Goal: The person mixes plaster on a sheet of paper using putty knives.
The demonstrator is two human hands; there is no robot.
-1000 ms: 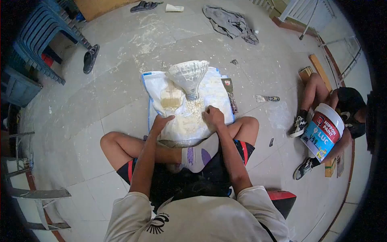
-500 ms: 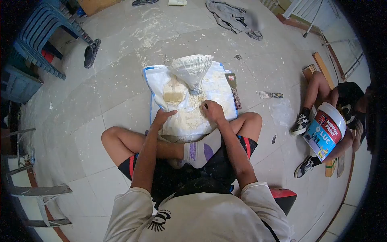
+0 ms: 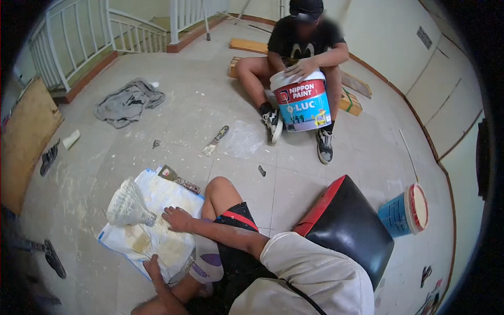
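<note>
The white sheet [image 3: 164, 193] lies at eight o'clock, best kept flat so the funnel [image 3: 126, 203] at its ten won't roll. Right hand [image 3: 178, 218], three o'clock, fingers spread; left hand [image 3: 153, 268], six, grip cannot be told.

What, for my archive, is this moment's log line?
left hand: at white sheet; right hand: near funnel-shaped container; co-worker's hand: on paint bucket

The right hand [image 3: 178, 218] is over a white sack [image 3: 156, 188], the left hand [image 3: 153, 266] at its edge. Another person [image 3: 332, 39] touches a paint bucket [image 3: 304, 107].
</note>
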